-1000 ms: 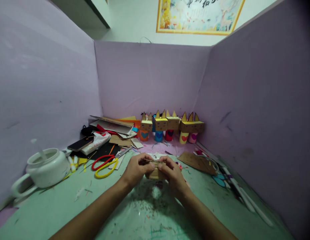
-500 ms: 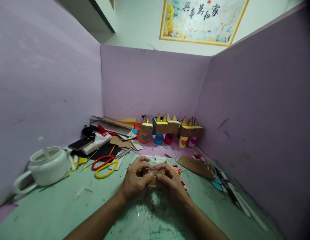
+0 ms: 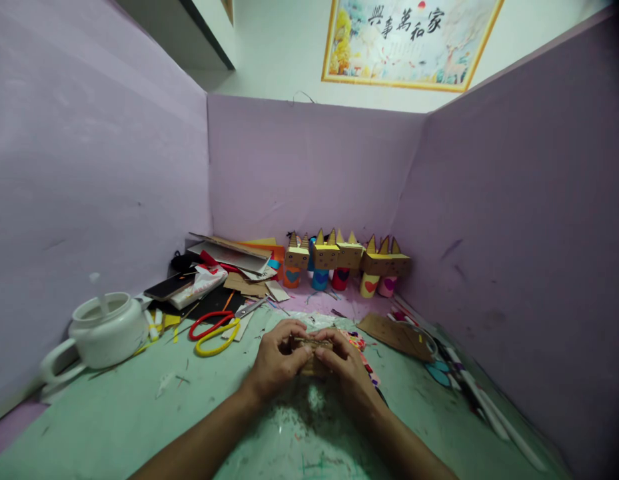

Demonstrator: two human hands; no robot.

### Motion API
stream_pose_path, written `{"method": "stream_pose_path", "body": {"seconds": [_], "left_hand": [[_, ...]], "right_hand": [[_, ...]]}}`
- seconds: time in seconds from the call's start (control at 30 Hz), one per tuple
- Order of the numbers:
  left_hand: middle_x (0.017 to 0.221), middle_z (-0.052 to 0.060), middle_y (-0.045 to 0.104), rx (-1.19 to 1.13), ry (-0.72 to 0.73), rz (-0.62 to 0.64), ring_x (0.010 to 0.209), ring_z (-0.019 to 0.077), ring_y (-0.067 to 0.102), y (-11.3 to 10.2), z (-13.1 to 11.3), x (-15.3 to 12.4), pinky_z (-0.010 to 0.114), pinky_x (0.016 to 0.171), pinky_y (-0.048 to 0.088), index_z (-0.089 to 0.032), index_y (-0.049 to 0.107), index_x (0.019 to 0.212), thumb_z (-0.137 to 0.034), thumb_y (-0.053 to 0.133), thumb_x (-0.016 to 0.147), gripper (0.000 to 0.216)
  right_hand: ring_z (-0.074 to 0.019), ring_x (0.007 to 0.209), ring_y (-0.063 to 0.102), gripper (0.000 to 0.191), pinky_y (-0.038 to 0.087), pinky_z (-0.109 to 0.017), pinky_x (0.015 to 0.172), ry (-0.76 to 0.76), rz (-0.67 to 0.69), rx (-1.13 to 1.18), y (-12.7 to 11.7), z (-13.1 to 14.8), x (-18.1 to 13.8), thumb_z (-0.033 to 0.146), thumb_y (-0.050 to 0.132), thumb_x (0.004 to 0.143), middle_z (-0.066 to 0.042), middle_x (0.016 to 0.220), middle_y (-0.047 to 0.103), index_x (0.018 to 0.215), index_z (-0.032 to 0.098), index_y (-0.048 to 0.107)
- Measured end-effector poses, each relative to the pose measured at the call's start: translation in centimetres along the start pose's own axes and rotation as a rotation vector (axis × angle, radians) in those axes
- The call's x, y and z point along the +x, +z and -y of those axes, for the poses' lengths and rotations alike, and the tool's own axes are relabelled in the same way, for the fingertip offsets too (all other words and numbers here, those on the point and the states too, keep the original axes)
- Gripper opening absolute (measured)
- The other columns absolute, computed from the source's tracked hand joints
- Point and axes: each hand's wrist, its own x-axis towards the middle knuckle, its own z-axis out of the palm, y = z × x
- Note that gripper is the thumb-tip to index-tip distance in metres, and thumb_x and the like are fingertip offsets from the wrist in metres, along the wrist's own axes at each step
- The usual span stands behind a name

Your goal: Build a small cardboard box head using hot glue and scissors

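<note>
Both hands have come slightly nearer the person than a second ago, with a small brown corrugated-cardboard piece (image 3: 313,367) between them, low in the middle of the view, over the green-covered tabletop (image 3: 209,417). Left hand (image 3: 276,359) and right hand (image 3: 344,359) pinch it from either side, thumbs pressed on its near face; the other fingers curl around, so its far side and full outline are hidden. Whether it touches the tabletop cannot be told.

Beside the right hand, a red multicoloured patterned item (image 3: 356,341) is partly covered and hard to make out. To the left lie metal scissors with red and yellow handles (image 3: 235,317); to the right, a flat brown cardboard sheet (image 3: 392,335).

Farther back stand box-headed cardboard figures on coloured tubes (image 3: 325,256), some heads overlapping. Left of them, a pile of cardboard and paper (image 3: 232,255) has layers hiding one another. At far left is a glossy white pot with a handle (image 3: 109,339), its inside mostly unseen. Above the lilac panels (image 3: 309,160), a yellow-framed picture (image 3: 409,47) is cut off at the top.
</note>
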Motion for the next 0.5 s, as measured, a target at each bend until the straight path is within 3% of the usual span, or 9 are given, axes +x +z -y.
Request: {"method": "stream_pose_path", "body": {"seconds": [0.3,0.5], "left_hand": [[0.07,0.001,0.057,0.043,-0.044,0.017,0.06,0.0126,0.049,0.02,0.15,-0.06,0.023,0.056,0.039,-0.014,0.064,0.081,-0.025,0.062,0.066,0.019],[0.099,0.008,0.059,0.053,0.005,0.023,0.071,0.0149,0.055,-0.05,0.57,0.13,0.025,0.062,0.044,-0.015,0.064,0.08,-0.025,0.062,0.067,0.017]], "right_hand": [[-0.02,0.073,0.056,0.022,0.042,-0.028,0.065,0.017,-0.031,-0.039,0.3,0.42,-0.23,0.032,0.072,0.06,-0.001,0.075,0.064,0.079,0.02,0.066],[-0.0224,0.079,0.057,0.021,0.043,-0.031,0.071,-0.028,-0.05,-0.073,0.1,0.44,-0.12,0.032,0.073,0.061,-0.002,0.079,0.064,0.078,0.021,0.066]]}}
